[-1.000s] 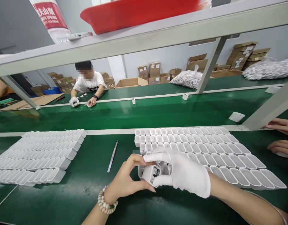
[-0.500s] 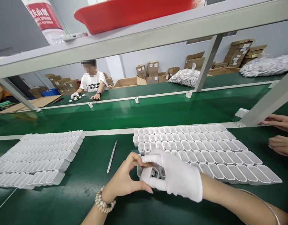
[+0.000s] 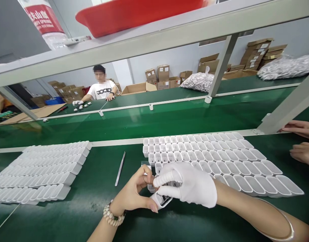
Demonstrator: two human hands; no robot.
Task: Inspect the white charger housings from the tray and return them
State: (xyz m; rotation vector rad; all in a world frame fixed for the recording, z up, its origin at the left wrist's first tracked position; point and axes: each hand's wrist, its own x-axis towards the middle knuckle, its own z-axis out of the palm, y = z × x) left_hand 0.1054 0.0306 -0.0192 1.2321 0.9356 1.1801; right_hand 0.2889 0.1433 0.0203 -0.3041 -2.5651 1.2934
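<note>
From the head view, my gloved right hand (image 3: 192, 188) and bare left hand (image 3: 134, 196) both pinch one white casing (image 3: 162, 200), just above the green mat (image 3: 99, 191) at the near corner of the right block of casings (image 3: 232, 164). I judge this piece part-way worked. The rows beside it and the left block (image 3: 43, 164) stand untouched.

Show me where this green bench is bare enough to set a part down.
Bare green mat: between the left block of white plastic shells and the metal tweezers, and along the near edge below it. Crowded: the right block of open white shells, with the bare left hand and gloved right hand holding one shell at its near corner.
</note>
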